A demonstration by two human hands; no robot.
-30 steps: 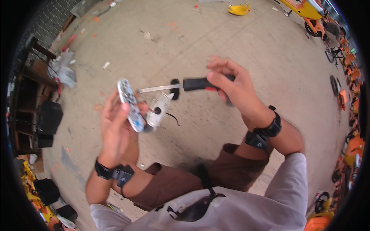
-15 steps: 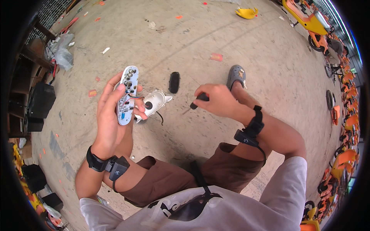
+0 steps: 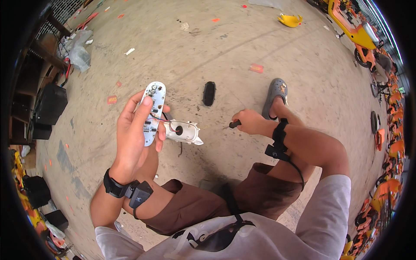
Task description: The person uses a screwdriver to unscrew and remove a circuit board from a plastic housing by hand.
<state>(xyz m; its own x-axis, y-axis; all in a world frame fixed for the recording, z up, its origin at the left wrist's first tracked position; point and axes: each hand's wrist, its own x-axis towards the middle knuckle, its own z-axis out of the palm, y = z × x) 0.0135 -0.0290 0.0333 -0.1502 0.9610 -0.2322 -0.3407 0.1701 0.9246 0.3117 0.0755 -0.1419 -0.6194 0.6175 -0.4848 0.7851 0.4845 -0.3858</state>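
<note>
Left of centre in the frame, the left hand [image 3: 132,125] pinches the circuit board [image 3: 154,112], from which thin wires [image 3: 163,119] run to the white housing [image 3: 189,132], while right of centre the right hand [image 3: 252,122] grips the black-handled screwdriver [image 3: 234,124].

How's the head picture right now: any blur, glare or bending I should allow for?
In the head view, the circuit board in the left hand reads fairly sharp, without glare hiding its parts; the shaft of the black-handled tool in the right hand is faint; fisheye bending curves the row of orange bikes along the dark rim; brightest light sits at the upper-right rim.
</note>
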